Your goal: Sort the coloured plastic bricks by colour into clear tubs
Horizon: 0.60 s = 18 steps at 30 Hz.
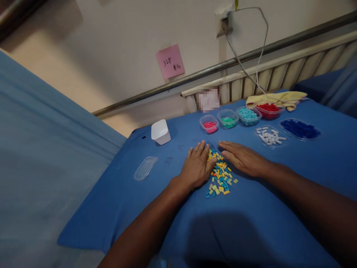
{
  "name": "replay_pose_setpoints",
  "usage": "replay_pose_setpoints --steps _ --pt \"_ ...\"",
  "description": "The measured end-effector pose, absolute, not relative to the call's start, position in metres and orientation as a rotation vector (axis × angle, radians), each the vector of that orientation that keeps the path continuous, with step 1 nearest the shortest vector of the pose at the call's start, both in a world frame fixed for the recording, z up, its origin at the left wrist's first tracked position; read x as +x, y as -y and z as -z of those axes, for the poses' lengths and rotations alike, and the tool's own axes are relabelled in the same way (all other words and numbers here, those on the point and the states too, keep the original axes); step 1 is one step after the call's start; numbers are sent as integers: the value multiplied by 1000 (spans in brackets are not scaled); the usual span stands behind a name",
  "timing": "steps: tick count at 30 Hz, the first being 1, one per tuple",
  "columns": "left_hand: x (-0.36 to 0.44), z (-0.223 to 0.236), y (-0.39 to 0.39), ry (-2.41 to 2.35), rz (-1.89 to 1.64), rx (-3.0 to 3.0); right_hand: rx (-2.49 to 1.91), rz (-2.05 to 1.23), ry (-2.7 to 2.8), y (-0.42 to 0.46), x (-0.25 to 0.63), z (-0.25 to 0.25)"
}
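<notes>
A pile of small yellow, orange and teal building bricks (221, 176) lies loose on the blue sheet (173, 208). At the pile's left edge rests my left hand (196, 165), fingers stretched out and thumb over some bricks. My right hand (244, 158) lies along the upper right side of the pile, fingers extended towards the left one. Neither hand grips anything. Part of the pile is hidden under and behind the left thumb.
Behind the hands stand clear tubs of pink bricks (209, 126), green bricks (228, 122), light blue bricks (248, 115) and red bricks (269, 109). White pieces (270, 137) and dark blue pieces (299, 129) sit rightward. A white container (161, 132) and clear lid (145, 168) are left.
</notes>
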<state>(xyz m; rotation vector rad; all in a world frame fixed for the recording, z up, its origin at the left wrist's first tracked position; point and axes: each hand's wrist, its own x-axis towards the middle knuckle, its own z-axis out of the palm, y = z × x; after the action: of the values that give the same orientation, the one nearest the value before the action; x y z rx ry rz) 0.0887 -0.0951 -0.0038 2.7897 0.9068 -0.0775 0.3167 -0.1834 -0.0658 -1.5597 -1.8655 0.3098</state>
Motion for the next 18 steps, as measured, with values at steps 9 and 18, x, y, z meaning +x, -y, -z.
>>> replay_pose_setpoints --steps 9,18 --pt "46 -5 140 -749 240 2798 -1515 -301 1796 184 318 74" --pt "39 1 151 -582 222 2761 -1544 -319 1820 185 317 71"
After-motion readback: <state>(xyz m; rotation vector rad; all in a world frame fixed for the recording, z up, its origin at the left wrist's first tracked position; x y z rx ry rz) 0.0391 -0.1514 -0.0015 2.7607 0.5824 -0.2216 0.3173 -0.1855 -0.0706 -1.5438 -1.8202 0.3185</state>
